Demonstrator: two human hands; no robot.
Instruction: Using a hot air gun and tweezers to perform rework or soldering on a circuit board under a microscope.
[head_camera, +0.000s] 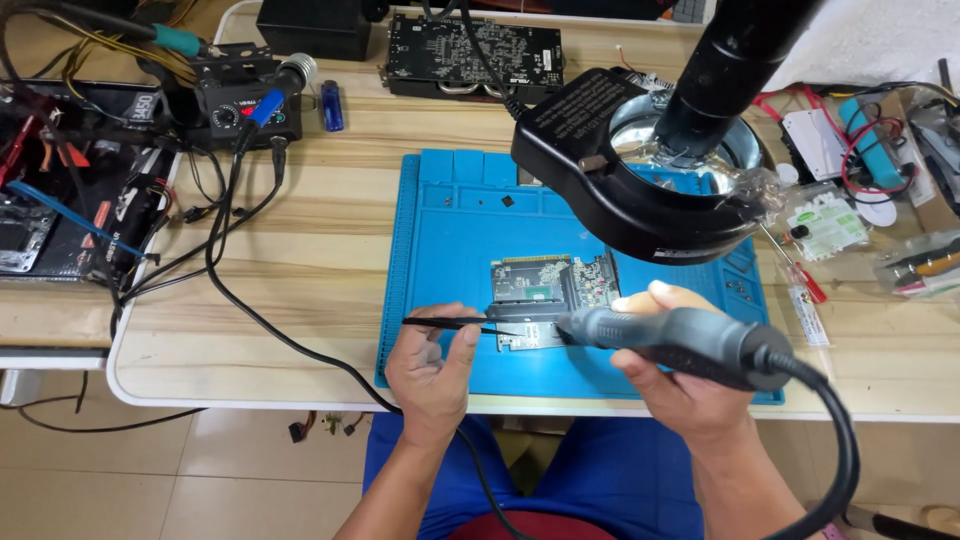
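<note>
**Two hands, two tools, one small circuit board**

While the left hand (432, 368) pinches thin black tweezers (450, 323) between thumb and fingers, the right hand (683, 385) is wrapped around the grey, rubbery handle of a hot-air tool (672, 336), whose thick black cable (835, 430) curves off behind the wrist. The tweezer points run rightward from the left grip and the tool's nozzle runs leftward from the right grip; both meet at the near edge of a small circuit board (551, 288). That board is flat and rectangular, with a dull metal chip in its middle, and it lies just beyond the two grips on a blue rubber mat (440, 230) with moulded square pockets along its far edge. The mat rests on a pale wood-grain table (310, 250) with rounded white edging.

Above and beyond the right grip hangs a round black ring lamp (640, 170) on a thick dark arm. Beyond the left grip, a glossy black cord snakes up to a boxy black soldering station (240, 100); a small blue lighter (332, 105) lies beside it. Farthest back sits a larger dark circuit board (472, 55). Far right of the right grip lies a red-handled screwdriver (795, 272).
</note>
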